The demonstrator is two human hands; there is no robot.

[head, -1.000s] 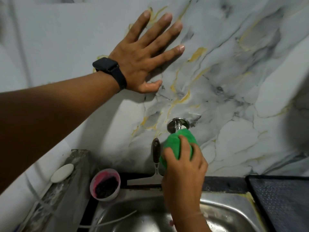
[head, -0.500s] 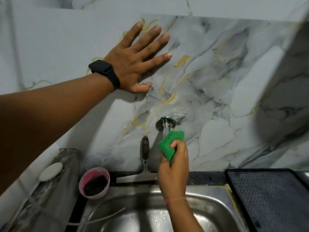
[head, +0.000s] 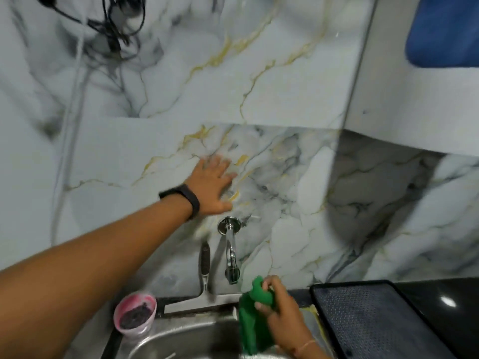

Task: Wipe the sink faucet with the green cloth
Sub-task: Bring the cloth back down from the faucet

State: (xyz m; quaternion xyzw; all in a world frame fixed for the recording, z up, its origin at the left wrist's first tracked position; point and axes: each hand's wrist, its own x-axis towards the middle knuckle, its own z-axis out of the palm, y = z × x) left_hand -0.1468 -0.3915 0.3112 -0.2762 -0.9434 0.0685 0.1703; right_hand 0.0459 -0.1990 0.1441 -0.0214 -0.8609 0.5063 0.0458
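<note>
The chrome faucet juts from the marble wall above the steel sink, bare and in full view. My right hand grips the green cloth below and to the right of the spout, over the sink's back rim; the cloth hangs down from my fingers, apart from the faucet. My left hand, with a black watch on the wrist, lies flat with fingers spread on the wall just above and left of the faucet's base.
A squeegee leans against the wall left of the faucet. A pink cup with dark contents stands at the sink's left corner. A black textured tray lies on the counter to the right. Cables hang at top left.
My right hand has pulled the green cloth off the faucet and down to the right, leaving the spout uncovered. The view has drawn back and tilted up; my left hand stays on the wall.
</note>
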